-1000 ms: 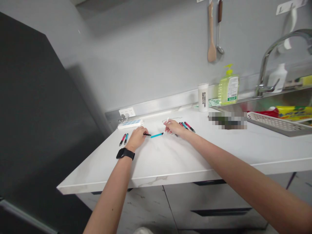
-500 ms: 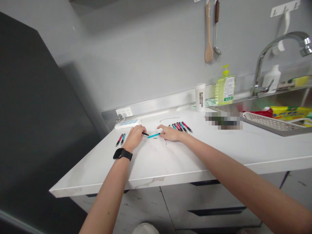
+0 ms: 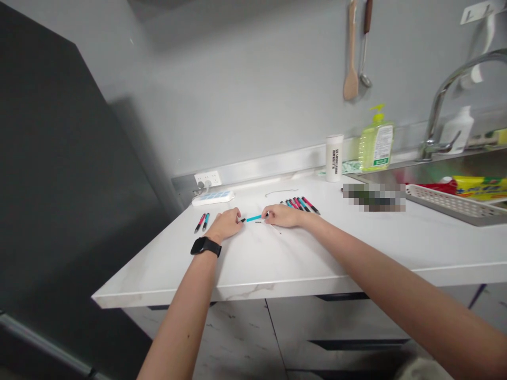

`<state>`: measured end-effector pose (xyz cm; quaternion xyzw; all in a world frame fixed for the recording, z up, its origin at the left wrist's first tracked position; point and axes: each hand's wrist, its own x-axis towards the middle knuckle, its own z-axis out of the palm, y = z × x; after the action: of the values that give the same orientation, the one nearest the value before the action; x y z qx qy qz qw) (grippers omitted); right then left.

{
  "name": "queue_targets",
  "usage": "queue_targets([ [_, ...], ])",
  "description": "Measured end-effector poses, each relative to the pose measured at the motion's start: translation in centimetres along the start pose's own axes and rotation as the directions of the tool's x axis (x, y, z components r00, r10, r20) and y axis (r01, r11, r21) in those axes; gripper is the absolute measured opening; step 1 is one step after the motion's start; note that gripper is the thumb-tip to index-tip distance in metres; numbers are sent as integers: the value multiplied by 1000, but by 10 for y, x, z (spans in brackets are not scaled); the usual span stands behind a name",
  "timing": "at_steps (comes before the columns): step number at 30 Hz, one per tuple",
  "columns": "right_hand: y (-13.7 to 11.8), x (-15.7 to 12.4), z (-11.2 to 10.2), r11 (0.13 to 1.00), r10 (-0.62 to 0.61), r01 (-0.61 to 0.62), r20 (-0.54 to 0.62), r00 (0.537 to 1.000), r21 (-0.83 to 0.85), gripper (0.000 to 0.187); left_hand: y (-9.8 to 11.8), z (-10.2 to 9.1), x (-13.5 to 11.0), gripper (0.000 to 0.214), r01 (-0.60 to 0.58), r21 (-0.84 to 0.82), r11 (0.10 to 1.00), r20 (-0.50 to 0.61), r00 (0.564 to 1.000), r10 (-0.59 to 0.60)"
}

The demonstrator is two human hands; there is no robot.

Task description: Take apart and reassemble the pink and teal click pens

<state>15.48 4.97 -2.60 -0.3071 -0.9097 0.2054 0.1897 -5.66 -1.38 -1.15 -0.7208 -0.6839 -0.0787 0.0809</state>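
My left hand (image 3: 226,224) pinches a short black pen part (image 3: 243,220), which points toward a blue pen barrel (image 3: 254,218). My right hand (image 3: 282,216) has its fingers closed on the other end of that barrel, where a dark end piece shows. A narrow gap seems to separate black part and barrel. Just below the barrel lies a small dark piece (image 3: 258,222), perhaps a spring. A thin white refill (image 3: 275,229) with a dark tip rests under my right fingers. Two pens (image 3: 202,222), red and blue, lie left of my left hand.
Several red and blue pens (image 3: 303,205) lie in a row behind my right hand. A power strip (image 3: 214,198) is at the back left. Farther right stand a white canister (image 3: 334,158), a soap bottle (image 3: 376,142) and a perforated rack (image 3: 443,203) by the sink.
My right fingers have closed around the barrel's end, where they were more spread before. My left hand has turned the black part closer in line with the barrel. The view has shifted slightly.
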Motion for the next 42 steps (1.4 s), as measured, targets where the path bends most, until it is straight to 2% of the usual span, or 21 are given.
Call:
queue_targets([
  [5, 3, 4, 2, 997, -27, 23, -50, 998, -75, 23, -7, 10, 5, 28, -25, 2, 1000, -64, 998, 25],
  [10, -3, 7, 8, 989, -64, 50, -99, 993, -137, 19, -7, 12, 6, 32, -23, -3, 1000, 2, 1000, 23],
  [17, -12, 8, 18, 975, -14, -22, -162, 987, -221, 16, -3, 8, 4, 35, -31, -26, 999, 22, 999, 32],
  [21, -12, 10, 22, 976, -43, -4, -207, 977, -219, 18, -1, 6, 3, 34, -24, -28, 999, 46, 999, 25],
  [24, -8, 12, 21, 978, -78, 26, -250, 965, -205, 28, -3, 6, 4, 35, -32, -28, 999, 62, 997, 34],
  [26, -5, 12, 20, 980, -68, 22, -228, 971, -199, 33, -6, 7, 6, 37, -44, -35, 998, 63, 997, 46],
  [31, 1, 11, 17, 987, 39, -59, -134, 990, -150, 29, -9, 9, 10, 39, -48, -27, 998, 78, 996, 50],
  [37, 7, 9, 13, 981, 119, -141, -167, 979, -130, 25, -10, 8, 10, 40, -37, -27, 999, 82, 996, 39],
  [42, 12, 9, 12, 981, 89, -119, -193, 977, -150, 25, -11, 9, 9, 40, -46, -35, 998, 66, 997, 49],
])
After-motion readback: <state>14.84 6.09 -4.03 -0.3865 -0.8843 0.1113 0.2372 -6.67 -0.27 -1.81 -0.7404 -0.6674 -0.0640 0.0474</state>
